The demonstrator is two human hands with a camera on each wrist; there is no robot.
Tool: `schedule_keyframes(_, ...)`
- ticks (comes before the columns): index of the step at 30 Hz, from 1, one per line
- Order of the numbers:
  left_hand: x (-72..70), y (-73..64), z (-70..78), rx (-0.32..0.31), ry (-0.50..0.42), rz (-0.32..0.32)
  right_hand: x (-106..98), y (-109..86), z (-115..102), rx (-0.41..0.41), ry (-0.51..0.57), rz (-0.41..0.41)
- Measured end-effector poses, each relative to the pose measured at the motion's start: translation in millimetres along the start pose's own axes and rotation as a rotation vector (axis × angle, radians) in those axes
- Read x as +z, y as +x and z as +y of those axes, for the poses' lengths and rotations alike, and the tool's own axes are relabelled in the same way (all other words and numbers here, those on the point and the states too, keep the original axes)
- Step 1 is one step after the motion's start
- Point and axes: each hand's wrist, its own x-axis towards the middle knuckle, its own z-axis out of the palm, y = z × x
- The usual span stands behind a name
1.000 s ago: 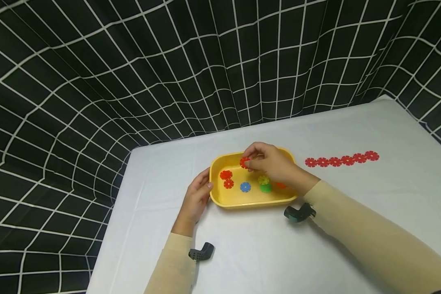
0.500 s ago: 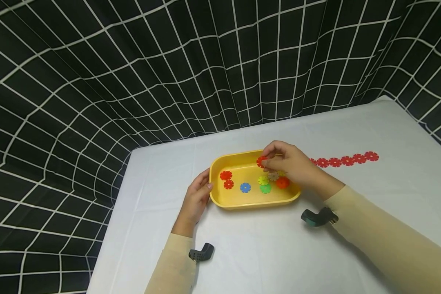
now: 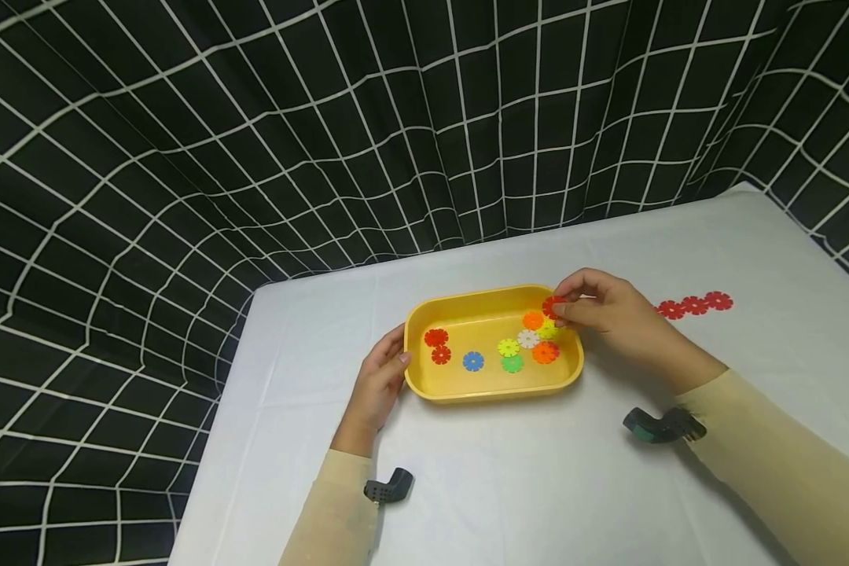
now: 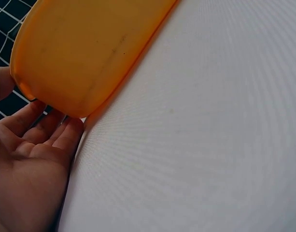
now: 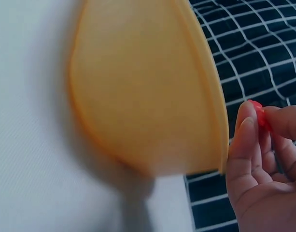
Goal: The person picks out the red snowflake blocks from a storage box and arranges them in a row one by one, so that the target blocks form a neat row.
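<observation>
A yellow plastic tray (image 3: 460,384) rests on the white-covered table. At its left end my left hand (image 3: 377,381) grips it, thumb at the rim and fingers against the outer wall. My right hand (image 3: 619,314) pinches a red notched snowflake disc (image 5: 259,116) between thumb and fingertips, at the tray's back right corner. Inside lie red discs (image 3: 436,337) on the left, a blue disc (image 3: 473,362) near the middle, and yellow, green, white and orange discs (image 3: 545,352) toward the right.
Right of the tray, a slanting row of linked red discs (image 3: 695,305) lies on the table (image 3: 509,487); the right hand and forearm hide its left part. Dark curtains with a white grid (image 3: 368,141) hang behind and at the sides.
My right hand has moved right with the red disc, from over the tray's middle to its right end, uncovering the discs there and covering more of the row. The left hand stays put.
</observation>
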Motion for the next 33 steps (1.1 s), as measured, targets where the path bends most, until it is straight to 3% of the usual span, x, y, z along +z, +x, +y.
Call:
schedule_keyframes(13,-0.2,0.0,-0.6,0.011,0.004,-0.003,-44,-17.1,34,0.026,-0.044,0.083)
schedule_keyframes(29,-0.8,-0.2,-1.3,0.017,0.001,-0.004,-92,-25.1,86,0.043,0.007,0.302)
schedule_keyframes(33,-0.5,-0.2,-0.7,0.012,0.002,-0.003,-106,-30.1,94,0.084,-0.01,0.347)
